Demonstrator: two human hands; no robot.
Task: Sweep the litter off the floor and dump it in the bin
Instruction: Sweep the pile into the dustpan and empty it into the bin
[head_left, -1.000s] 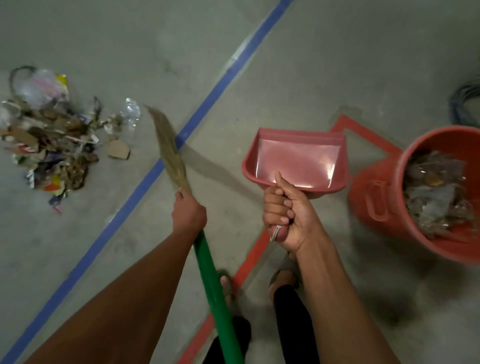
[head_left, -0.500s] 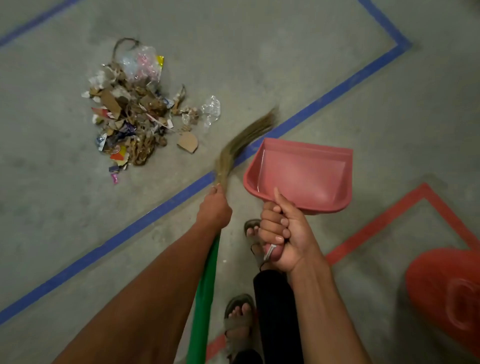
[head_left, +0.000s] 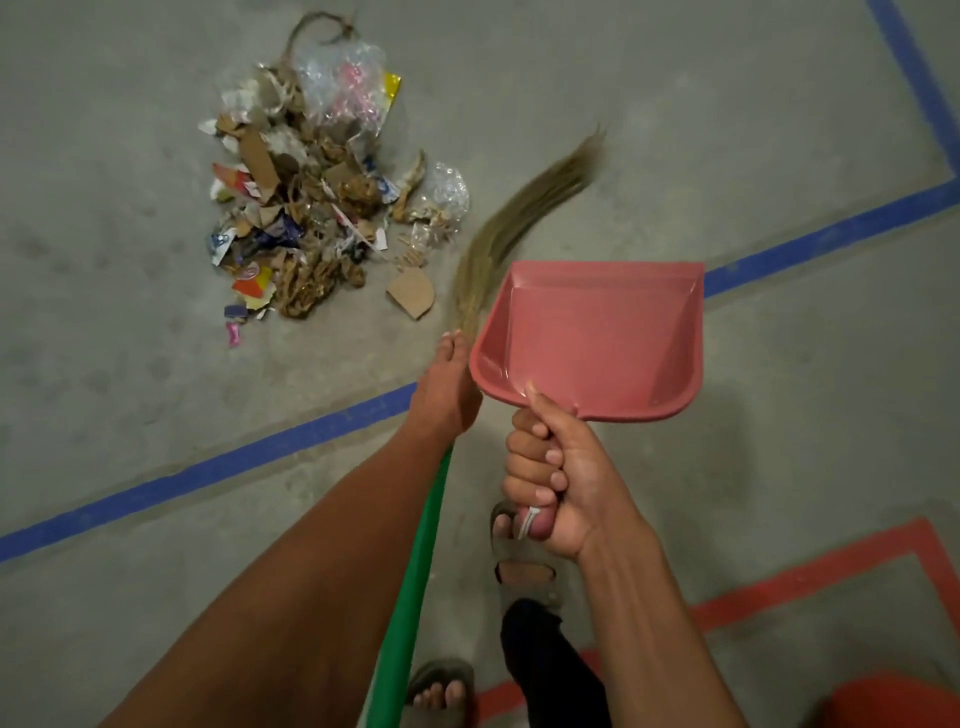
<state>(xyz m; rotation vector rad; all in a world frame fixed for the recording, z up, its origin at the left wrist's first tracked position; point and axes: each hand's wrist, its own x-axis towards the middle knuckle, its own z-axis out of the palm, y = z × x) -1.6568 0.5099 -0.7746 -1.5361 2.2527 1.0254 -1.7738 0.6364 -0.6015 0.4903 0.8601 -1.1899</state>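
Lying at about ten o'clock on the grey concrete floor is a heap of mixed litter, cardboard scraps, wrappers and clear plastic. At centre, the left hand grips a green-handled grass broom, bristles curving toward one o'clock. Just right, the right hand holds a pink plastic dustpan by its handle. At five o'clock, an orange-red rim, probably the bin, shows.

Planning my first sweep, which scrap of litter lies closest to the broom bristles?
The flat brown cardboard piece with a rounded corner, lying apart at the litter pile's near-right edge.
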